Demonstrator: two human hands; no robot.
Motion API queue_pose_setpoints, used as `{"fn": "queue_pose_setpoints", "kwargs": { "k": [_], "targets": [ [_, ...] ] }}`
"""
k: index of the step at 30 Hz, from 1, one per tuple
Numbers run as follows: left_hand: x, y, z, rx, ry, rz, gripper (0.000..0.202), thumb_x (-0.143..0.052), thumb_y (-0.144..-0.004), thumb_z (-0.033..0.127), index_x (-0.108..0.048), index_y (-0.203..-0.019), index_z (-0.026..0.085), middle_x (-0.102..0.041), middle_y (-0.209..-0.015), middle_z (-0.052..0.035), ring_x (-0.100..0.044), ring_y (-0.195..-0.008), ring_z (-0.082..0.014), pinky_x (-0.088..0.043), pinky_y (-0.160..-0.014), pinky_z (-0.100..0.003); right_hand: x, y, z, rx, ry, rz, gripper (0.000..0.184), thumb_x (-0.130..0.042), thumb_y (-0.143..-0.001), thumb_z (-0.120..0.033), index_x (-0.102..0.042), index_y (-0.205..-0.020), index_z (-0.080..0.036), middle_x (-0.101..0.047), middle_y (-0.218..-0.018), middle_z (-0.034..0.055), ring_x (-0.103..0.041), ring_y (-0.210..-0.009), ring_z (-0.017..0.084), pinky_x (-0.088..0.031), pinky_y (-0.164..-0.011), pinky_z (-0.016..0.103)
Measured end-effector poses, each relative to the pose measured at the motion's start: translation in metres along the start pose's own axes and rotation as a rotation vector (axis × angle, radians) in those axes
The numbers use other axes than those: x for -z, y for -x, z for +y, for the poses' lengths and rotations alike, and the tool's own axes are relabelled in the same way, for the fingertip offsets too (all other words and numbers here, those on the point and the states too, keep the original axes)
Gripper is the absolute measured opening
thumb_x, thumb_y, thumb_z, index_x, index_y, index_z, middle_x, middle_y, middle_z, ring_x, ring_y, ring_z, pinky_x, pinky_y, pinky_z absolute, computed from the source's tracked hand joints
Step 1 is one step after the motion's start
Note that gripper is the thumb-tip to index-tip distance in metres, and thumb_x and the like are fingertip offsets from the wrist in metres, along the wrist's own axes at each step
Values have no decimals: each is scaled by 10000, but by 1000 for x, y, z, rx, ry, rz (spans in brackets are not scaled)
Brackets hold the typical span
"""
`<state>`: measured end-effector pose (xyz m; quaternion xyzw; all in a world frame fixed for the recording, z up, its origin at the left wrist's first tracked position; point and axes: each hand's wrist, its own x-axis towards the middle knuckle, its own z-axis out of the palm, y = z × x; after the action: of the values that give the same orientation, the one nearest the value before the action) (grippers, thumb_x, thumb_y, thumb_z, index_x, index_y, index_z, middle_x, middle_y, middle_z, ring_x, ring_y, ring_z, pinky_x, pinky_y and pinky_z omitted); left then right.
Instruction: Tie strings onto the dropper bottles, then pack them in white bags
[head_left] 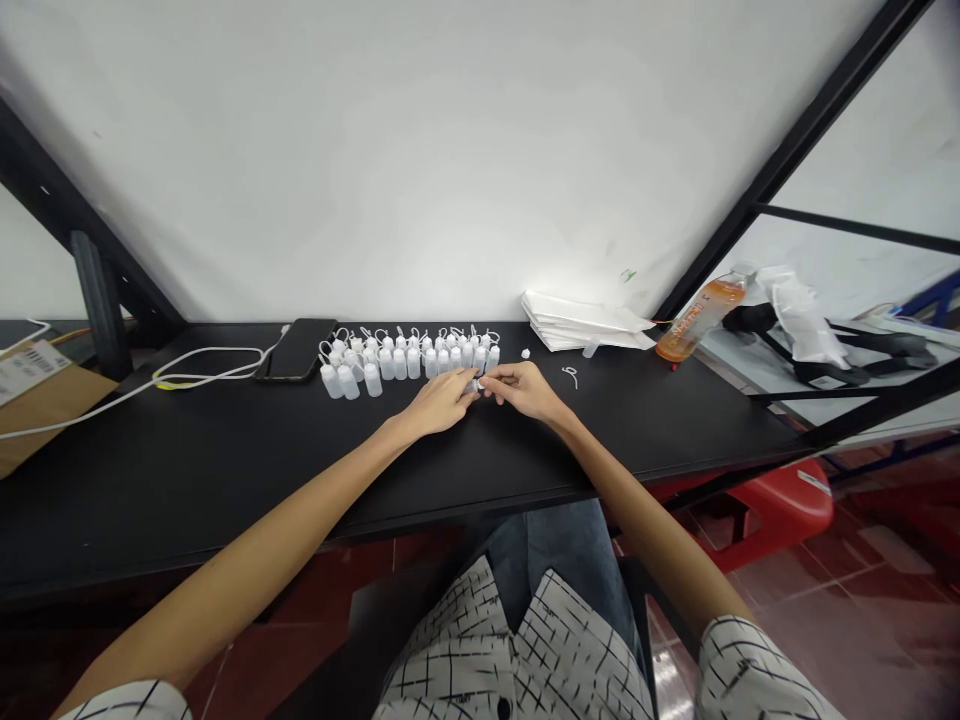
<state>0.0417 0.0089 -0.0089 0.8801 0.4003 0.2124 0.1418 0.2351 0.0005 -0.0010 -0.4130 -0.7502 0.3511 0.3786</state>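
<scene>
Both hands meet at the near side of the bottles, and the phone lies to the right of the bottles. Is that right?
Not quite: the head view shows the phone to the left of the bottles. The left hand and right hand do meet at their near side.

White wall behind black tabletop, brightest low, right of middle. Black metal frame slanting up at both sides. Red stool at right, on glossy reddish tiled floor.
</scene>
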Motion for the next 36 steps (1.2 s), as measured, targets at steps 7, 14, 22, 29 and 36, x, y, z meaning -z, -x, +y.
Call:
{"fn": "queue_pose_setpoints", "kwargs": {
  "k": [7, 14, 22, 29, 36],
  "targets": [
    [0, 1, 6, 4, -5, -3, 368, -452, -921, 232, -548, -1265, 146, -645, -1086, -110, -616, -985, -258, -490, -843, -369, -3, 3, -2, 89, 306, 117, 376, -533, -906, -467, -650, -732, -155, -610, -603, 10, -506, -504, 103, -377, -539, 229],
    [2, 0, 10, 22, 35, 32, 296, -434, -947, 248, -573, -1197, 173, -656, -1049, -91, -623, -926, -238, -485, -795, -342, -3, 3, -3, 59, 78, 104, 329, -680, -788, -442, -666, -935, -149, -691, -763, 53, -617, -531, 136, -453, -525, 241],
    [-2, 2, 10, 51, -43, 10, 368, -450, -936, 253, -538, -1277, 146, -642, -1083, -110, -615, -984, -261, -483, -832, -363, -1, 4, -3, 22, 136, 39, 410, -589, -859, -511, -635, -680, -144, -607, -580, 14, -529, -447, 99, -416, -500, 231],
    [2, 1, 11, 34, -8, 24, 295, -439, -945, 267, -575, -1190, 174, -647, -1032, -88, -618, -907, -236, -483, -775, -341, -1, 3, 0, 52, 29, 69, 370, -669, -800, -445, -663, -1018, -145, -695, -813, 50, -605, -515, 115, -468, -535, 238],
    [-1, 2, 11, 51, -50, 9, 348, -444, -926, 251, -553, -1250, 183, -643, -1054, -98, -617, -960, -259, -484, -793, -351, 0, 3, 2, 6, 32, 1, 371, -649, -802, -498, -682, -845, -131, -643, -646, 36, -562, -500, 121, -447, -518, 244]
  ]
}}
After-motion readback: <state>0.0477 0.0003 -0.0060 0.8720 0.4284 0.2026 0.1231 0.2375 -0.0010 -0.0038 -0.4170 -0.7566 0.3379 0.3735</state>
